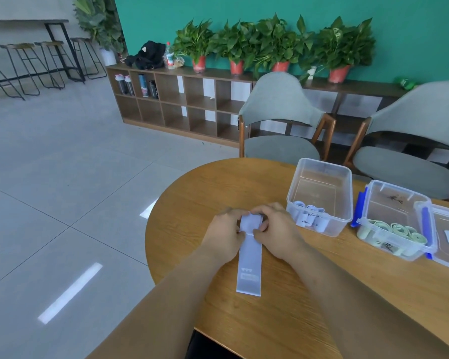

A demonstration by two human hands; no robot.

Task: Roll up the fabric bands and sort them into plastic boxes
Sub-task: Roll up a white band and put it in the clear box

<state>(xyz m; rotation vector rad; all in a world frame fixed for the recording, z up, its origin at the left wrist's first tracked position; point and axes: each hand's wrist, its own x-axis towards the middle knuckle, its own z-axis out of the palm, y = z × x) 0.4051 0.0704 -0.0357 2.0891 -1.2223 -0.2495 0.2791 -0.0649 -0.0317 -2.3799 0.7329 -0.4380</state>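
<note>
A green wall is backing a low wooden shelf (182,99) lined with potted plants (278,45), and two grey chairs (280,120) are standing at a round wooden table (296,327). On the table, a pale blue fabric band (249,268) is lying flat, its near end pointing toward the person. The left hand (224,234) and right hand (276,229) are pinching its rolled far end between curled fingers. Just to the right, a clear plastic box (322,165) is holding pale blue rolls (309,216). Beside it, a second box (397,190) with blue clips is holding green rolls (397,230).
</note>
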